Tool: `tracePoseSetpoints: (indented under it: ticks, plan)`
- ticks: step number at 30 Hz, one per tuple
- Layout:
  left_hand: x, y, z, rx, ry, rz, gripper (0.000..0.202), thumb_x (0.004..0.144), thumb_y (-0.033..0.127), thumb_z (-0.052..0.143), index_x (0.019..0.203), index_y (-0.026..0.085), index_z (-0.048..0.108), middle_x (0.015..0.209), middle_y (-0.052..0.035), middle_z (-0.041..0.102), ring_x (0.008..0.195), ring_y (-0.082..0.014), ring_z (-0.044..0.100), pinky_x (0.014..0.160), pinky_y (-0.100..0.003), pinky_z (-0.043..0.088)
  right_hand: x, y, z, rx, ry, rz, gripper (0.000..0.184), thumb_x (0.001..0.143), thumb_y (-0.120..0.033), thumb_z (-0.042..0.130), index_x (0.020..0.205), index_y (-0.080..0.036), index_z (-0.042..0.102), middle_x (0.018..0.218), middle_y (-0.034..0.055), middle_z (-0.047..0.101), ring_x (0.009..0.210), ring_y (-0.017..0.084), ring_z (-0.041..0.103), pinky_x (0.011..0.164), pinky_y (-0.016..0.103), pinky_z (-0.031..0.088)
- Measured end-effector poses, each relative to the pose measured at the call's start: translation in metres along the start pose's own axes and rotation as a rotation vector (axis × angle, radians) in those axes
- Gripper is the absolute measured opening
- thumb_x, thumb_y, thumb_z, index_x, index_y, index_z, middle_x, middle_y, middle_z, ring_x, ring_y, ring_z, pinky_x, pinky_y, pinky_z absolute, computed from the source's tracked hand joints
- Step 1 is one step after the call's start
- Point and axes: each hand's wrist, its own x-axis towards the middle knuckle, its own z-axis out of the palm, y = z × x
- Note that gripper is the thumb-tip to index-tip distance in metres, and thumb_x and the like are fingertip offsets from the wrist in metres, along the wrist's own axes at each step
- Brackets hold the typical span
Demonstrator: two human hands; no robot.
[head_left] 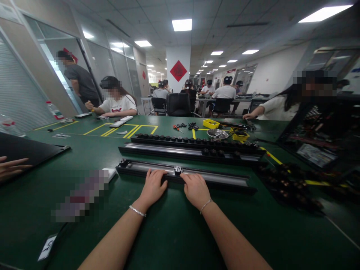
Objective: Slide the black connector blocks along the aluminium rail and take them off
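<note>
A long black rail [225, 179] with a shiny metal inner channel lies across the green table in front of me. Its near edge is gripped by my left hand [154, 185], fingers over the top and thumb at the front. A little to the right, my right hand [197, 189] is closed over the same edge, its fingertips next to a small black part [177, 170] seated in the channel. Another small black piece [123, 162] sits at the rail's left end. How firmly the fingers press is hidden.
Behind lie a second rail [168, 150] with several black parts and a row of black pieces [180, 139]. Black parts are heaped [289, 187] on the right. A steel bowl [217, 134] and yellow tray [210, 123] stand farther back. Another person's hand [11, 167] is at left.
</note>
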Motion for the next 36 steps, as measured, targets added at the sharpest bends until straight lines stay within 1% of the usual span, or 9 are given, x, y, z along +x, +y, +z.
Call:
tracePoseSetpoints:
  ticks: [5,11,16,20,26,36]
  plan:
    - [0.000,-0.001,0.001,0.001,0.006,0.004,0.027,0.078,0.022,0.049,0.105,0.024,0.053,0.107,-0.0046,0.063,0.108,-0.0226,0.052,0.108,-0.051,0.017,0.000,0.001,0.001,0.011,-0.015,0.012,0.041,0.082,-0.017,0.040,0.121,-0.026,0.052,0.112,0.0045,0.062,0.106,0.018,0.050,0.101,0.036,0.023]
    - [0.000,-0.001,0.001,0.003,0.003,0.011,0.028,0.079,0.021,0.050,0.106,0.024,0.052,0.109,-0.0036,0.063,0.109,-0.0214,0.052,0.108,-0.050,0.016,-0.005,0.002,-0.001,-0.027,-0.047,0.061,0.042,0.083,-0.020,0.041,0.123,-0.030,0.050,0.117,0.0040,0.059,0.108,0.018,0.049,0.105,0.042,0.015]
    - [0.000,-0.002,0.001,-0.001,0.000,0.009,0.028,0.078,0.022,0.050,0.106,0.024,0.053,0.110,-0.0037,0.063,0.109,-0.0216,0.052,0.108,-0.051,0.017,-0.011,0.007,-0.003,-0.027,-0.021,0.068,0.045,0.080,-0.020,0.044,0.123,-0.032,0.049,0.119,0.0022,0.058,0.111,0.019,0.046,0.106,0.044,0.013]
    - [0.000,-0.003,0.001,-0.005,-0.009,0.016,0.028,0.079,0.023,0.049,0.107,0.024,0.052,0.112,-0.0041,0.062,0.110,-0.0221,0.052,0.108,-0.051,0.016,-0.013,0.010,-0.003,-0.004,0.001,0.067,0.044,0.079,-0.020,0.045,0.122,-0.031,0.050,0.118,0.0017,0.058,0.111,0.019,0.046,0.105,0.043,0.013]
    - [0.000,-0.004,0.000,-0.006,-0.030,0.020,0.029,0.080,0.022,0.048,0.109,0.024,0.051,0.114,-0.0044,0.061,0.112,-0.0218,0.051,0.108,-0.050,0.016,-0.013,0.009,0.001,0.014,0.050,0.078,0.042,0.079,-0.019,0.046,0.119,-0.030,0.052,0.115,0.0029,0.060,0.108,0.018,0.048,0.105,0.042,0.015]
    - [-0.001,-0.006,0.001,-0.003,-0.020,0.031,0.031,0.079,0.023,0.049,0.110,0.024,0.050,0.115,-0.0047,0.061,0.113,-0.0224,0.050,0.108,-0.052,0.016,-0.012,0.017,0.009,0.042,0.088,0.068,0.039,0.083,-0.014,0.041,0.115,-0.030,0.055,0.110,0.0016,0.063,0.105,0.016,0.051,0.103,0.038,0.020]
